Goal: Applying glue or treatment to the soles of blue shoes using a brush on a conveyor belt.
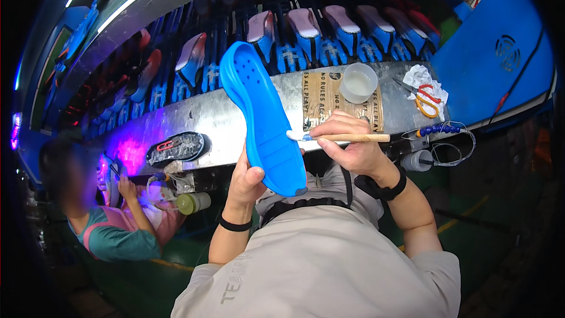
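A bright blue shoe sole (265, 123) stands tilted in front of me, its hollow inner side toward me and a cluster of small holes at its far end. My left hand (247, 179) grips its near left edge, thumb on the outside and the other fingers mostly hidden behind. Between the fingers of my right hand (347, 144) is a brush (356, 138) with a wooden handle. The brush's white tip touches or nearly touches the sole's right rim. A translucent cup (358, 83) of whitish liquid rests on a printed cardboard piece (321, 97) just beyond my right hand.
Scissors (428, 101) with orange handles lie by crumpled white paper (425, 79) on the metal ledge (223, 119). A dark sole (175, 148) lies to the left. Several shoe uppers (306, 26) stand on a rack behind. Another person (126, 224) works at the left.
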`<state>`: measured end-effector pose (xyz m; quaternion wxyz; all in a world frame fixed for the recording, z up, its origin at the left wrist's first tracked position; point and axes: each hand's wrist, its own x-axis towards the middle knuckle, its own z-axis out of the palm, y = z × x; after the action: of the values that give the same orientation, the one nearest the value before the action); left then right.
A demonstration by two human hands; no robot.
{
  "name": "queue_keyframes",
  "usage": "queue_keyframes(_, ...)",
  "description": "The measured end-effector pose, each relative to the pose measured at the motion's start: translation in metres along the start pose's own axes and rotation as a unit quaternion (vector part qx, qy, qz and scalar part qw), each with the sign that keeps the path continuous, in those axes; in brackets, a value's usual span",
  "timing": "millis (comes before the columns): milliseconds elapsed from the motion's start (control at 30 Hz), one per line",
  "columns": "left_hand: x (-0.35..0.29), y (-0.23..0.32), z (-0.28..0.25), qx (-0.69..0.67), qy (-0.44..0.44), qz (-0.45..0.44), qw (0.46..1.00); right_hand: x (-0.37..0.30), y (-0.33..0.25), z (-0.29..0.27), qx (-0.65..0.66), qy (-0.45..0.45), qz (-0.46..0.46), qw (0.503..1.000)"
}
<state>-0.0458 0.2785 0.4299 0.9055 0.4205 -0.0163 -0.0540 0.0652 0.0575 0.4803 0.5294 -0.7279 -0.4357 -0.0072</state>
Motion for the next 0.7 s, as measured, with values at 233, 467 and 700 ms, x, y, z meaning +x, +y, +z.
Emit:
queue_keyframes(233, -0.003, 0.001, -0.003, 0.042, 0.065, 0.046, 0.996, -0.005, -0.008, 0.001, 0.021, -0.012, -0.016, 1.000)
queue_keyframes(467, 0.002, 0.005, -0.007, 0.025, 0.016, 0.036, 0.999, -0.008, -0.018, -0.001, 0.023, -0.029, -0.012, 0.999)
queue_keyframes(700, 0.005, 0.014, -0.003, 0.015, 0.022, 0.046, 0.999, -0.016, -0.024, -0.008, 0.134, 0.063, 0.072, 0.986)
